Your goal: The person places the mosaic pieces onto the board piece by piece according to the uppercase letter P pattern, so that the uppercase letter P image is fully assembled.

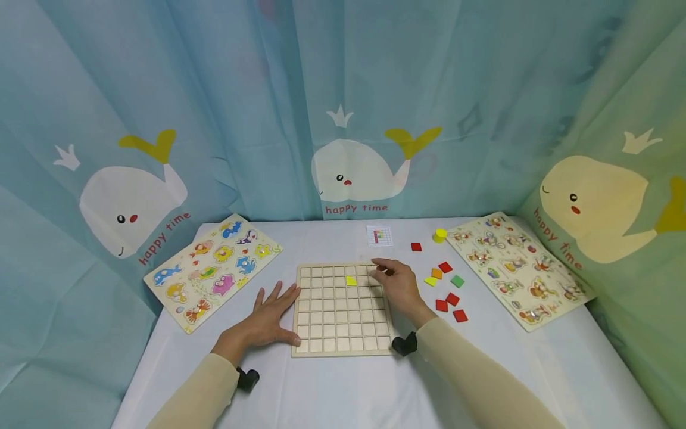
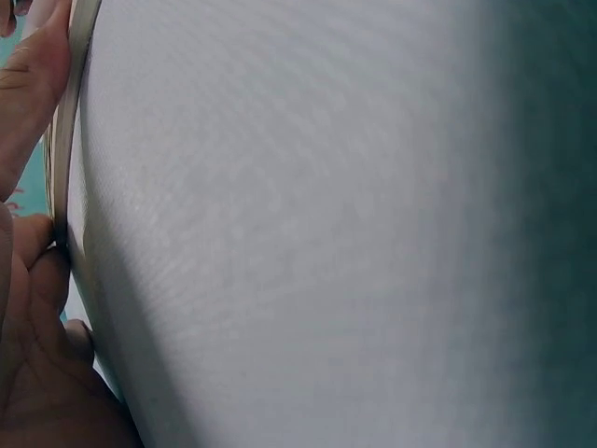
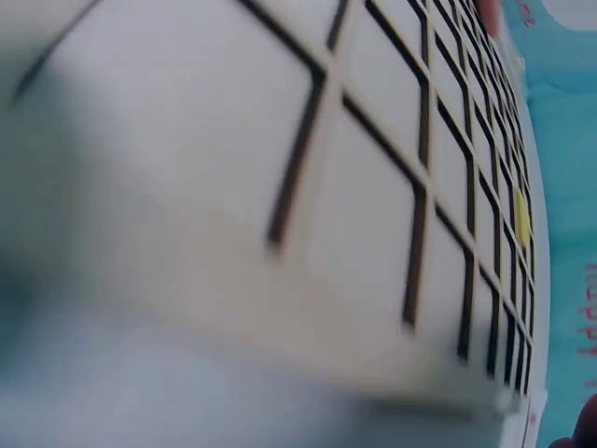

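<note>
A wooden grid board lies flat on the white table. One yellow square tile sits in its upper part, also visible at the far side of the board in the right wrist view. Against the board's left edge rests my left hand, fingers spread, with the thumb at the lower left. My right hand is over the board's upper right corner, fingers bent and the thumb apart from the index fingertip. Whether a tile is between those fingers cannot be made out. Only parts of the left hand show in the left wrist view.
Several loose red tiles, a green tile, an orange tile and a yellow tile lie right of the board. Behind are a pattern card and a yellow cylinder. Picture puzzles flank both sides.
</note>
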Demonstrator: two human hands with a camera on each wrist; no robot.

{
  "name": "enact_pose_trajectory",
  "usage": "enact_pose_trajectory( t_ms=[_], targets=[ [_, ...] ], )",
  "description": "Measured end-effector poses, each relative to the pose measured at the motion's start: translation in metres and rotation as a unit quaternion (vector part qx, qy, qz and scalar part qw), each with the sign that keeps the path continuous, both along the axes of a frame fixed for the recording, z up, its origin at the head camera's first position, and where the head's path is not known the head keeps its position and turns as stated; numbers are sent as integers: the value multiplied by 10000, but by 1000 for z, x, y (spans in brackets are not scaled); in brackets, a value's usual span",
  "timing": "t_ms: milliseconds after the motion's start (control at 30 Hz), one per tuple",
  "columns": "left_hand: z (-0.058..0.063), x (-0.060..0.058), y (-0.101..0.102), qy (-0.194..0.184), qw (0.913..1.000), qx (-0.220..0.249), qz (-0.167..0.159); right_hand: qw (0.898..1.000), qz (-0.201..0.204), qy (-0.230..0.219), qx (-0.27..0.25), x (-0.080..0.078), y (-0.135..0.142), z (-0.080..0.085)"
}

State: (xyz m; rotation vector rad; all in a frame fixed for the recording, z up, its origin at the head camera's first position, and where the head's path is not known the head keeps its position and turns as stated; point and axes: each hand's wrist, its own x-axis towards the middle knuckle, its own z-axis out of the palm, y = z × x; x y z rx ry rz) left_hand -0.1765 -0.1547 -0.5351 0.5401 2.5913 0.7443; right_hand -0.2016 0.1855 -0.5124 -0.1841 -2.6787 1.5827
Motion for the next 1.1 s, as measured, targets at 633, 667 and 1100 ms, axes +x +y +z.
enact_pose_trajectory(
  t_ms=[633,667,1100],
  targets=[
    [2,3,2,70,9999,69,-21,9974,-637,131,298,4,74,2],
    [1,3,2,81,9999,76,-22,9972,-665,169,300,5,77,2],
    [0,2,1,55,10000,45,1,9944,-979,-161,360,22,126,0]
  ],
)
